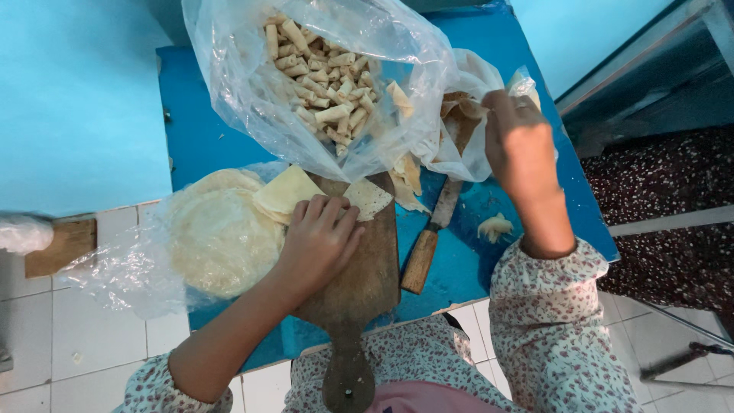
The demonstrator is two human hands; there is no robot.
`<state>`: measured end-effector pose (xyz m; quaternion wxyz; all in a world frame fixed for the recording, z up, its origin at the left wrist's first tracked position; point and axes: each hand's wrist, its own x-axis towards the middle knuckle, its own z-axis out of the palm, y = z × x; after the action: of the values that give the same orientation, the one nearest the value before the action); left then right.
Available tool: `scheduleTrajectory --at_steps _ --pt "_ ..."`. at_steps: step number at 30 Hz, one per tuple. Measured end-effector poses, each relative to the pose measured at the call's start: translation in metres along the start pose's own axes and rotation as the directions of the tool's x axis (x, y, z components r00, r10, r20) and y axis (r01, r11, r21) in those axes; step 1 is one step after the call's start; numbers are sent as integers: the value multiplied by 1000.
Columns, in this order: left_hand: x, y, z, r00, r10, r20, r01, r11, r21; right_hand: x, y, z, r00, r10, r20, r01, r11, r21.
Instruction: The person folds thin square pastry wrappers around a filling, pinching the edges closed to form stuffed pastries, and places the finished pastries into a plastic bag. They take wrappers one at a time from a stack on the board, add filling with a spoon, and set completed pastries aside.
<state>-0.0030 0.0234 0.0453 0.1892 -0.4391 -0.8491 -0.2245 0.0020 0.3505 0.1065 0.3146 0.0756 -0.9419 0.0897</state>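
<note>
My left hand (pixel 319 241) lies flat on a wooden cutting board (pixel 367 275), fingers resting on a pale square dough sheet (pixel 368 197). A folded dough sheet (pixel 287 191) sits just left of it. My right hand (pixel 520 145) is raised over the table's right side, fingers reaching into a white plastic bag (pixel 459 145) with brownish filling; what it grips is hidden. A round stack of thin dough sheets (pixel 222 233) lies on clear plastic to the left.
A large clear bag (pixel 321 76) of several small rolled pastries stands at the back. A knife with a wooden handle (pixel 428 248) lies right of the board. A dough scrap (pixel 495 226) rests on the blue table (pixel 199 138). White floor tiles surround it.
</note>
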Motion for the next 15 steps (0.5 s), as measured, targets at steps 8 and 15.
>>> scheduleTrajectory --at_steps 8,15 --pt "-1 2 0 1000 -14 -26 17 995 101 -3 1 5 993 26 115 -40 991 125" --pt "-1 6 6 999 -51 1 50 978 201 0 7 3 978 200 52 -207 942 264"
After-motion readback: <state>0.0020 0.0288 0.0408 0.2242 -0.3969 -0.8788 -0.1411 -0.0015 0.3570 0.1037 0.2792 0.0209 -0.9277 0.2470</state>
